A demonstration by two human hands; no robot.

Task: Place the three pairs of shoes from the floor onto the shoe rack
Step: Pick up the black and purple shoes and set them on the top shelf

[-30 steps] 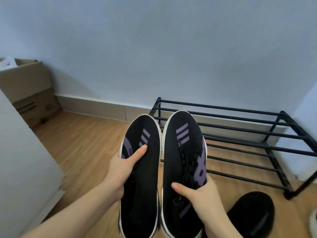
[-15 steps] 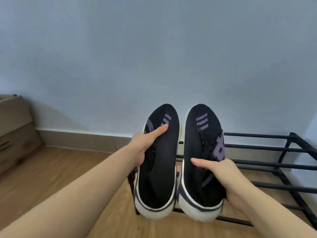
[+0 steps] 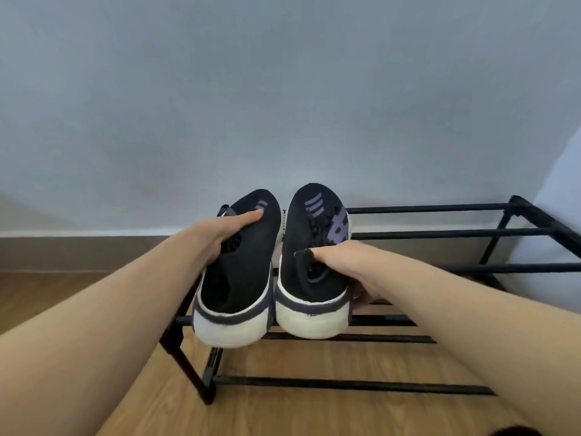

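The left hand (image 3: pixel 220 234) holds the left sneaker (image 3: pixel 239 272) and the right hand (image 3: pixel 345 265) the right sneaker (image 3: pixel 314 262) — fingers (image 3: pixel 248 217) closed around each upper. Both shoes lie at the left end of the shoe rack (image 3: pixel 440 236) on its top bars, long axes pointing away toward the wall, heels nearest. I judge they only need lowering and letting go — whether the soles already rest fully, I cannot tell.

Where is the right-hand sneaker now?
In the head view, centre frame: the right sneaker, gripped by the right hand, is at the shoe rack's left end, beside its mate.
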